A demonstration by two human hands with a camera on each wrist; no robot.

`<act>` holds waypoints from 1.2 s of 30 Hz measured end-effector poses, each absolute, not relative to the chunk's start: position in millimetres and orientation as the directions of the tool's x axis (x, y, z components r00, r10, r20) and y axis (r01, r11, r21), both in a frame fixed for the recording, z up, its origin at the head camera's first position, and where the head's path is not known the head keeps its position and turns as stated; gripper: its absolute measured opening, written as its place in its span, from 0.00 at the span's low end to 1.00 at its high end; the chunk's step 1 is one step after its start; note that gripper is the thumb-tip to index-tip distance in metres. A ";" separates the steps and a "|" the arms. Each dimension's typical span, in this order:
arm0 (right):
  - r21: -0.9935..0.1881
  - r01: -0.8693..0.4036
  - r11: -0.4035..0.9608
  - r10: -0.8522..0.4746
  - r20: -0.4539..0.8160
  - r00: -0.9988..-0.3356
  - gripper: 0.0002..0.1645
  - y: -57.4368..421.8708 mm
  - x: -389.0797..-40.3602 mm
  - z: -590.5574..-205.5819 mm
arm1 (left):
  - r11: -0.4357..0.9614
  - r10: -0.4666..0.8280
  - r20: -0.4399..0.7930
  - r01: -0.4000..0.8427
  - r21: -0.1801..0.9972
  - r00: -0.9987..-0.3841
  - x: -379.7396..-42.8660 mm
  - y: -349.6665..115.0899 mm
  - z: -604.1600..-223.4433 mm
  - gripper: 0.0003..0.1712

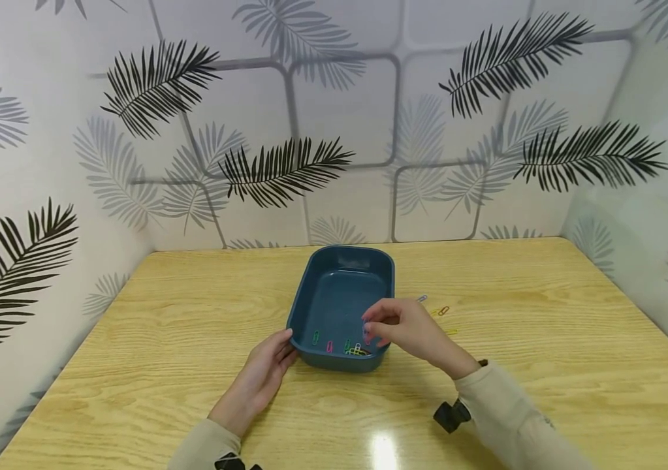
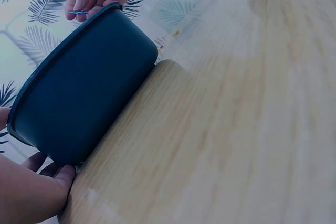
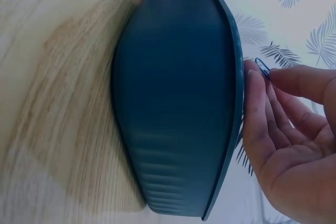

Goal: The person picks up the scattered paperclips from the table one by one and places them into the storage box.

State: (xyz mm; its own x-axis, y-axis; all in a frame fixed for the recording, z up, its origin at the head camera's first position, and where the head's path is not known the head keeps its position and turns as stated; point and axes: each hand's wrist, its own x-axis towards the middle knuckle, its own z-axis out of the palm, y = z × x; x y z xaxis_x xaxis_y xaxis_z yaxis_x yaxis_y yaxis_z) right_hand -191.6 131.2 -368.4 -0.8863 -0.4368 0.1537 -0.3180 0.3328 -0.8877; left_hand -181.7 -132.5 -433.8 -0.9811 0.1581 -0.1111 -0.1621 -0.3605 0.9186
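Note:
A dark blue plastic tray [image 1: 342, 294] sits on the table. At its near left corner my left hand [image 1: 266, 369] holds it, thumb at the rim and fingers low against the outside. Over the right side of the tray, my right hand [image 1: 407, 326] pinches a blue paper clip [image 3: 262, 67] between thumb and forefinger. Inside, along the near end, lie a green paper clip [image 1: 316, 337], a pink paper clip [image 1: 330, 346] and an overlapping cluster of paper clips [image 1: 357, 351] in several colours. My right hand partly hides the tray's right rim.
Right of the tray, loose paper clips lie on the wooden table [image 1: 545, 326]: an orange one [image 1: 443, 311], a yellow one [image 1: 452, 331] and a bluish one [image 1: 422, 298] among them. Behind the table stands a leaf-patterned wall [image 1: 345, 111].

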 end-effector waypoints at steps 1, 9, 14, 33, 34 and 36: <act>-0.886 -0.321 0.335 -0.434 0.157 -0.887 0.07 131.4 -191.6 -368.1 | -0.359 0.150 -0.122 -0.169 0.918 -0.981 -181.7 -132.0 -433.1 0.32; -0.884 -0.326 0.335 -0.420 0.170 -0.892 0.09 131.6 -190.1 -366.0 | -0.376 0.134 -0.147 -0.188 0.908 -0.980 -182.7 -130.9 -432.1 0.28; -0.885 -0.327 0.332 -0.417 0.173 -0.892 0.10 131.3 -189.5 -365.6 | -0.380 0.128 -0.155 -0.193 0.905 -0.980 -184.2 -130.9 -433.6 0.28; -0.853 -0.319 0.413 -0.357 0.170 -0.918 0.13 157.0 -210.2 -357.4 | -0.379 0.138 -0.132 -0.175 0.909 -0.982 -183.1 -130.0 -432.2 0.27; -0.849 -0.315 0.424 -0.342 0.172 -0.924 0.14 161.0 -215.8 -356.0 | -0.381 0.132 -0.130 -0.171 0.909 -0.983 -182.7 -130.2 -431.8 0.27; -0.836 -0.311 0.452 -0.310 0.179 -0.934 0.15 169.6 -227.8 -352.9 | -0.385 0.120 -0.129 -0.166 0.908 -0.984 -182.2 -130.9 -431.3 0.27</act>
State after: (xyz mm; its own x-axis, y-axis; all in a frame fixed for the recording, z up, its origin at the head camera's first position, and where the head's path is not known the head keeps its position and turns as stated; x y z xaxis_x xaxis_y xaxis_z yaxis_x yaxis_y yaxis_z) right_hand -227.8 169.6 -352.9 -0.9338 -0.3096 0.1794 -0.3106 0.4523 -0.8360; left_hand -182.2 -130.9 -431.3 -0.9843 0.1198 -0.1293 -0.1661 -0.3847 0.9080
